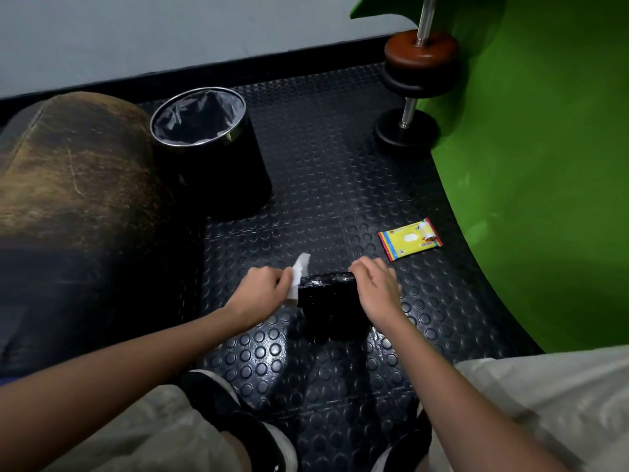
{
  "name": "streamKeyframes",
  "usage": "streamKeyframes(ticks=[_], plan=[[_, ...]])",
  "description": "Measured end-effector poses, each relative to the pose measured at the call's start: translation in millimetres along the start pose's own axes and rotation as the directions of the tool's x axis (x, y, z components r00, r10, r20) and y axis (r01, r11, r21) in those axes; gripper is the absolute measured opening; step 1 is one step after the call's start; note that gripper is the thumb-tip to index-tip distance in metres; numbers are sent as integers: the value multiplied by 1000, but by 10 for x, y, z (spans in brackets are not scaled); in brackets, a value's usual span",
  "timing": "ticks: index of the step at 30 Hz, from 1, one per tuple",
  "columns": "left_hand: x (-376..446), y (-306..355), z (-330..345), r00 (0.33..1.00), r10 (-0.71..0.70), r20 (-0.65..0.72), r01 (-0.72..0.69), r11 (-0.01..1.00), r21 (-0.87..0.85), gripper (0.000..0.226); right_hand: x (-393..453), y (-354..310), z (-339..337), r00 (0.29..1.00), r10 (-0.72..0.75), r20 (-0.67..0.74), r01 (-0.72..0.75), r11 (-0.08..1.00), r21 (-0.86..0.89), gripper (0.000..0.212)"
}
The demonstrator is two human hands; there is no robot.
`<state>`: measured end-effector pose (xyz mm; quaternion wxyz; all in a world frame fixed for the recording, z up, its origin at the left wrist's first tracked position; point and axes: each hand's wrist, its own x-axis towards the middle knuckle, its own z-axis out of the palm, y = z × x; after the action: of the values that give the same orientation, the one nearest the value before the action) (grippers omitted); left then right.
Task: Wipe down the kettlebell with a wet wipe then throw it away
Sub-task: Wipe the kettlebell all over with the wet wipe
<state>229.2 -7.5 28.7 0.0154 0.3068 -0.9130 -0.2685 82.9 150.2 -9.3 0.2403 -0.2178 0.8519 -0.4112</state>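
The black kettlebell (332, 306) stands on the studded floor (340, 185), its top gripped by the right hand (376, 287) while the left hand (262, 291) presses a clutched white wet wipe (299, 274) against its side, a lined bin (207, 144) beyond.

1. Your picture is rather dim; the studded floor (340, 185) and the bin (218, 165) are almost black.
2. Light comes from above: small bright spots shine on the floor studs near your feet.
3. The kettlebell (332, 301) has wet glare on its top, and its sides lose all detail.
4. The green wall (544, 165) is bright and curves strongly, because the wide lens bends the edges.
5. The forearms and shorts at the bottom look soft.
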Motion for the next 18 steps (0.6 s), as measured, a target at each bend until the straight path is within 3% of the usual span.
streamKeyframes(ticks=[1, 4, 6, 11, 16, 18], plan=[[-10, -5, -1, 1000, -21, -8, 21, 1000, -11, 56, 0, 1, -1, 1000, -1, -1, 1, 1000, 0, 27], [-130, 85, 14, 987, 147, -64, -144, 988, 52, 47, 3, -10, 6, 1000, -2, -5, 2, 1000, -7, 28], [-170, 108, 34, 981, 174, -82, -172, 984, 37, 42, 6, -14, 12, 1000, 0, -7, 0, 1000, -10, 29], [59, 32, 26, 989, -146, 35, 148, 985, -92, 53, -3, -14, -9, 1000, 1, -6, -1, 1000, 1, 31], [25, 209, 42, 999, 44, 8, -44, 998, 39, 54, 1, -21, -2, 1000, 1, -2, -1, 1000, -4, 28], [46, 149, 46, 999, 46, 21, -46, 999, 15, 54, 5, -13, 3, 1000, 3, -2, -3, 1000, -12, 27]])
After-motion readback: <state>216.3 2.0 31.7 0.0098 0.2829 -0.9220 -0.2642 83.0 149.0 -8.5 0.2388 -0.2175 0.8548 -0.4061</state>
